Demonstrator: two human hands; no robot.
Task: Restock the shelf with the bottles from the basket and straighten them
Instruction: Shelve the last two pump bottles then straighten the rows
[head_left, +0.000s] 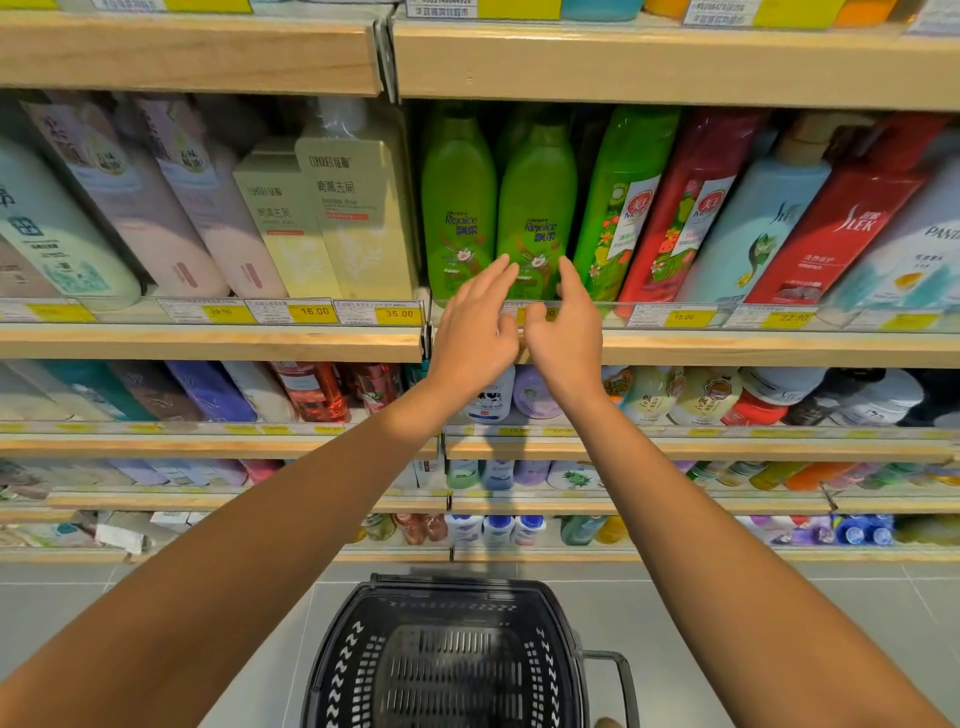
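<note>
Two green Rejoice bottles stand upright side by side on the shelf, the left bottle and the right bottle. My left hand and my right hand are raised in front of the right bottle's base, fingers straight and spread, fingertips at or just short of its lower label. Neither hand holds anything. The black plastic basket sits on the floor below me and shows no bottles inside.
Lime green, red and pale blue bottles lean to the right of the Rejoice pair. Beige box-shaped bottles stand to their left past a shelf divider. Yellow price tags line the shelf edge. Lower shelves hold several more bottles.
</note>
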